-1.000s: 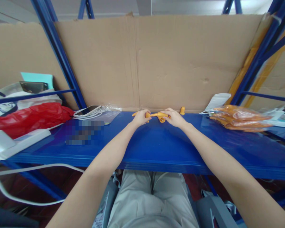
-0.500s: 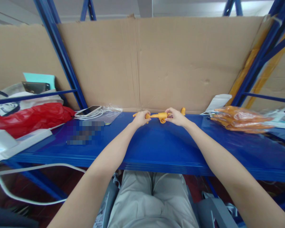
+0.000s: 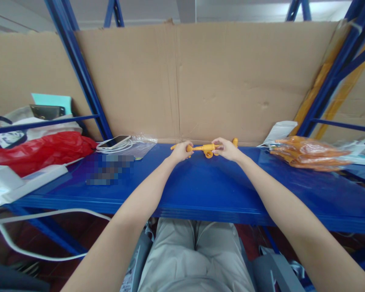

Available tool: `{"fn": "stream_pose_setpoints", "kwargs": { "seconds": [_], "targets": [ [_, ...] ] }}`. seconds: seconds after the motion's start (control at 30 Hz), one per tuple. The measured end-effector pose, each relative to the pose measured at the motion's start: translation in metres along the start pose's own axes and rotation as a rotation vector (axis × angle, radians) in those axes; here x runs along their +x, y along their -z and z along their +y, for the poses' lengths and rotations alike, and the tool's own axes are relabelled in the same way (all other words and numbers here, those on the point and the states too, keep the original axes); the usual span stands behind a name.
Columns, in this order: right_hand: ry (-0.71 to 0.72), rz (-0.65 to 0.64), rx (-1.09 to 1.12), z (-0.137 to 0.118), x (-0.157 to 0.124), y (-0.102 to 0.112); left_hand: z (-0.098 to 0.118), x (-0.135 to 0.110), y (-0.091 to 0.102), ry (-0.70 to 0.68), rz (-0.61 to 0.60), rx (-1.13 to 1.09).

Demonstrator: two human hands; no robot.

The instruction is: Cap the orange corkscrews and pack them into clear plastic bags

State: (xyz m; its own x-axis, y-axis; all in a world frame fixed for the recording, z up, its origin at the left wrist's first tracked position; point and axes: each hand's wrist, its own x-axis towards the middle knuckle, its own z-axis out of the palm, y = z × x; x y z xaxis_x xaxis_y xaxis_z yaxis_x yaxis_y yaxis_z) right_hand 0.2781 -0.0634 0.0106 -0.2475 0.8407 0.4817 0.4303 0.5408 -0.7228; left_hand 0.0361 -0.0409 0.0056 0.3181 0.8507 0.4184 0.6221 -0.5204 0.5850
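Observation:
Over the back of the blue shelf top, a yellow-orange plastic piece [image 3: 206,147] stretches between my hands. It has a ribbed, narrowing body and a round ring-like part [image 3: 209,154] underneath. My left hand [image 3: 182,151] is closed on its left end, where a rounded knob shows by the fingertips and a thin yellow tip pokes out on the far side. On its right end, the fingers of my right hand [image 3: 226,149] are pinched. Behind the right hand a yellow rounded end [image 3: 235,142] sticks up; whether it belongs to the same piece I cannot tell.
Cardboard [image 3: 231,81] walls the back of the blue shelf [image 3: 200,190]. On the left are a red plastic bag [image 3: 45,150], a phone [image 3: 118,141] with a white cable, and a blurred-out patch [image 3: 109,170]. Orange plastic packets [image 3: 307,152] lie at right.
Both hands keep their hold in nearly the same place. The ring-like part under the yellow piece looks slightly turned; the rest shows only a tiny camera shift.

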Motion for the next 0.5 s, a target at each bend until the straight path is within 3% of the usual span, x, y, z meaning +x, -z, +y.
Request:
{"fn": "stream_pose_setpoints", "kwargs": {
  "seconds": [0.3,0.5],
  "targets": [
    [0.078,0.006,-0.109,0.0019,0.0013,0.0032,-0.0038,0.0033,-0.0073,0.017,0.001,0.024],
    [-0.043,0.018,-0.035,-0.0024,-0.0003,0.0,-0.0055,0.0048,-0.0036,-0.027,0.028,0.054]
  ]
}}
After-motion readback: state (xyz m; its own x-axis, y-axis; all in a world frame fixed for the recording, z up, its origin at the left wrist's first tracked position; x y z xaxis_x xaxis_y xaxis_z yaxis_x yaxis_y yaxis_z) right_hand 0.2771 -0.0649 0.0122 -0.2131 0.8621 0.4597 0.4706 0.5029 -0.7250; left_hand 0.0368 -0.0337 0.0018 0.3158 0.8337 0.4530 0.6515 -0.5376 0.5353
